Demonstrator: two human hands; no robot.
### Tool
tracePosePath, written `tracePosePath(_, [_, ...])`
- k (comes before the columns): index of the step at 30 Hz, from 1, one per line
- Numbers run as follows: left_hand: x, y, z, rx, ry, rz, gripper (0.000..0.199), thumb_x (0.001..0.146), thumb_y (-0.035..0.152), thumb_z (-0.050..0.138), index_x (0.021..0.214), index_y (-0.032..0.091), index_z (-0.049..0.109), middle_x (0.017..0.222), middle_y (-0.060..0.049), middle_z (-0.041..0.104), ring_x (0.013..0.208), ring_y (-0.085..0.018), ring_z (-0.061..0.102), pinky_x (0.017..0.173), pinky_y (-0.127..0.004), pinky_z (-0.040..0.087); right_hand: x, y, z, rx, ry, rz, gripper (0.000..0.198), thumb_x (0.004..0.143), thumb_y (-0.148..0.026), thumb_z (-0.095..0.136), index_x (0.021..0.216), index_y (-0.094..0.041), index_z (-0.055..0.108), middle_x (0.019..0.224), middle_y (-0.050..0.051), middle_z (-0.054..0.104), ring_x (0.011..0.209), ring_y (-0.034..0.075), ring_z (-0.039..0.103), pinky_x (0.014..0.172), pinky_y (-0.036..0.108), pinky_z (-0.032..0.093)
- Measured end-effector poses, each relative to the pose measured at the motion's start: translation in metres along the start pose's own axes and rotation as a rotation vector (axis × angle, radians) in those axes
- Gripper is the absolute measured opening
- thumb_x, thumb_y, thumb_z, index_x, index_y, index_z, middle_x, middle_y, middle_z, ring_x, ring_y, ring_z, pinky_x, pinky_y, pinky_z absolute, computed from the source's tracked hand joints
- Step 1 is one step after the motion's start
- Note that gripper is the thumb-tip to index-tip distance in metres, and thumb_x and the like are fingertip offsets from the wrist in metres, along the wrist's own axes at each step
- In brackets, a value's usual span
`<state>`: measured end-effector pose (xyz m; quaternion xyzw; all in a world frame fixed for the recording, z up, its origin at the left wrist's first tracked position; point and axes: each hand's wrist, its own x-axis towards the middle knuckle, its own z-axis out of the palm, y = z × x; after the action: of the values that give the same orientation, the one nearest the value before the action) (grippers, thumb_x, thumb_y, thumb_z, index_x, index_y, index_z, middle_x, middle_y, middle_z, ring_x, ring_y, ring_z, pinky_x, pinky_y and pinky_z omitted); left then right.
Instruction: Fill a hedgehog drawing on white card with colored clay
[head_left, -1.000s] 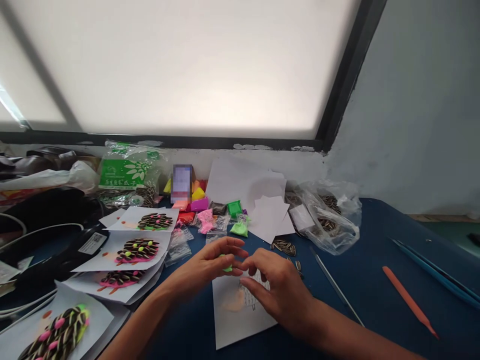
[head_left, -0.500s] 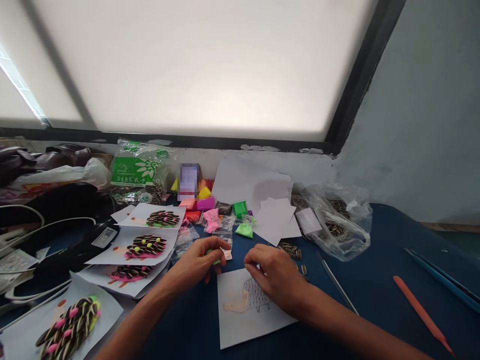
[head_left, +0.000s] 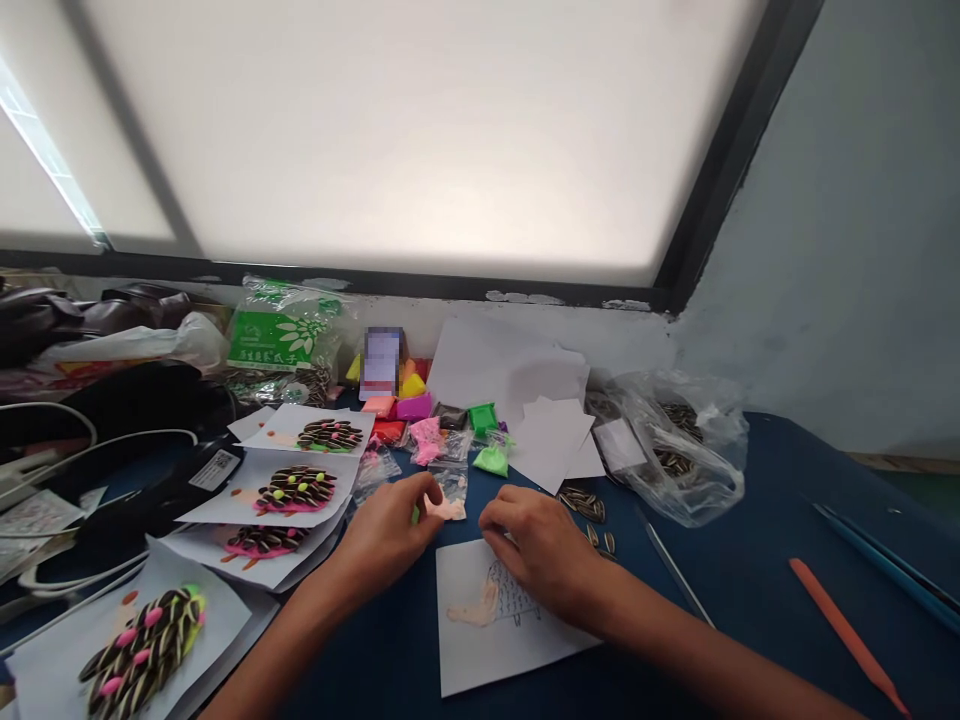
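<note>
My left hand [head_left: 394,530] is curled above the table, left of the drawing. A bit of bright green modelling clay [head_left: 415,514] shows in its palm. My right hand [head_left: 544,550] rests over the upper right of a white paper with a hedgehog drawing [head_left: 472,665]; its fingers are bent together and whatever they may hold is hidden. Flattened peach clay [head_left: 480,606] covers the head part of the drawing, while the body shows short pencil strokes. Just beyond my hands lies a small bag of peach clay [head_left: 452,497]. Sunflower seeds [head_left: 583,503] lie past my right hand.
Papers with seed-and-clay hedgehogs [head_left: 296,490] lie on the left. Behind are clay packets [head_left: 482,418], blank sheets [head_left: 551,440] and a green seed bag [head_left: 274,340]. On the right are a clear bag of seeds [head_left: 675,450], a grey rod [head_left: 675,565] and an orange clay tool [head_left: 847,635].
My left hand has drawn slightly left and turned, so less of the green clay shows and more of the peach clay bag is visible. My right hand has shifted slightly left.
</note>
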<state>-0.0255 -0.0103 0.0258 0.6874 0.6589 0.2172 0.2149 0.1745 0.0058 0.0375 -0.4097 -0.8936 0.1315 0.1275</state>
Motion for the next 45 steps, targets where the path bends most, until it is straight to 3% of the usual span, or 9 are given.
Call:
tracePosePath(5, [0.002,-0.004,0.003,0.080,0.231,-0.098,0.013,0.080,0.035,0.061,0.084,0.023,0.060,0.066,-0.004,0.062,0.069,-0.027,0.059,0.057,-0.029,0.026,0.024,-0.001,-0.005,-0.054,-0.011,0.019,0.018,0.091,-0.011,0.055,0.081,-0.017,0.069,0.081,0.006,0.065,0.075,0.020,0.061,0.065,0.029,0.041])
tracePosePath(12, [0.007,-0.009,0.006,-0.069,0.158,-0.060,0.016,0.079,0.032,0.060,0.067,0.022,0.056,0.072,-0.003,0.066,0.070,-0.023,0.059,0.061,-0.028,0.033,0.049,0.003,-0.002,-0.022,0.053,0.047,0.017,0.089,-0.013,0.061,0.105,-0.013,0.067,0.104,0.015,0.064,0.091,0.026,0.061,0.074,0.035,0.044])
tracePosePath(18, [0.007,0.002,-0.002,-0.616,0.170,-0.043,0.035,0.074,0.052,0.068,0.075,0.019,0.059,0.067,0.004,0.056,0.054,-0.012,0.047,0.051,-0.023,0.031,0.043,0.008,-0.008,0.206,0.182,0.062,0.007,0.087,-0.014,0.062,0.080,-0.017,0.063,0.078,0.002,0.063,0.071,0.016,0.057,0.066,0.027,0.040])
tracePosePath(21, [0.006,0.009,-0.001,-0.968,0.065,-0.166,0.050,0.065,0.053,0.078,0.097,0.018,0.062,0.067,0.006,0.054,0.045,-0.006,0.038,0.044,-0.020,0.024,0.038,0.010,-0.013,0.376,0.255,0.088,0.008,0.089,-0.018,0.059,0.081,-0.019,0.058,0.073,-0.001,0.061,0.066,0.013,0.055,0.062,0.025,0.039])
tracePosePath(23, [0.005,0.013,0.002,-1.080,-0.034,-0.182,0.054,0.060,0.051,0.083,0.099,0.017,0.064,0.062,0.007,0.052,0.044,-0.006,0.037,0.043,-0.020,0.022,0.033,0.010,-0.014,0.484,0.279,0.098,0.011,0.089,-0.021,0.059,0.079,-0.019,0.054,0.071,-0.002,0.059,0.065,0.013,0.055,0.060,0.024,0.040])
tracePosePath(26, [0.004,0.017,0.009,-1.107,-0.098,-0.172,0.048,0.060,0.054,0.083,0.081,0.015,0.065,0.051,0.008,0.045,0.042,-0.005,0.034,0.041,-0.019,0.020,0.026,0.009,-0.013,0.628,0.282,0.099,0.016,0.088,-0.025,0.059,0.076,-0.019,0.052,0.070,-0.003,0.056,0.063,0.012,0.053,0.058,0.023,0.041])
tracePosePath(32, [0.006,0.013,0.014,-1.012,-0.040,-0.132,0.045,0.067,0.057,0.077,0.068,0.017,0.056,0.043,0.009,0.043,0.037,-0.005,0.032,0.040,-0.018,0.020,0.014,0.009,-0.010,0.825,0.302,0.105,0.013,0.086,-0.030,0.062,0.084,-0.019,0.055,0.077,-0.001,0.059,0.069,0.013,0.056,0.063,0.025,0.047])
tracePosePath(40, [0.003,0.015,0.011,-1.026,-0.110,-0.135,0.046,0.063,0.055,0.079,0.077,0.016,0.060,0.059,0.003,0.061,0.038,-0.003,0.036,0.038,-0.018,0.023,0.011,0.009,-0.009,0.856,0.248,0.149,0.013,0.083,-0.026,0.065,0.091,-0.017,0.064,0.083,0.001,0.062,0.073,0.014,0.057,0.068,0.028,0.047])
tracePosePath(45, [0.003,0.012,0.013,-1.017,-0.052,-0.146,0.046,0.063,0.053,0.078,0.084,0.015,0.063,0.072,-0.001,0.067,0.039,-0.003,0.039,0.038,-0.018,0.027,0.011,0.013,-0.004,0.857,0.180,0.170,0.008,0.082,-0.024,0.064,0.084,-0.016,0.064,0.078,0.001,0.061,0.071,0.014,0.056,0.065,0.027,0.046])
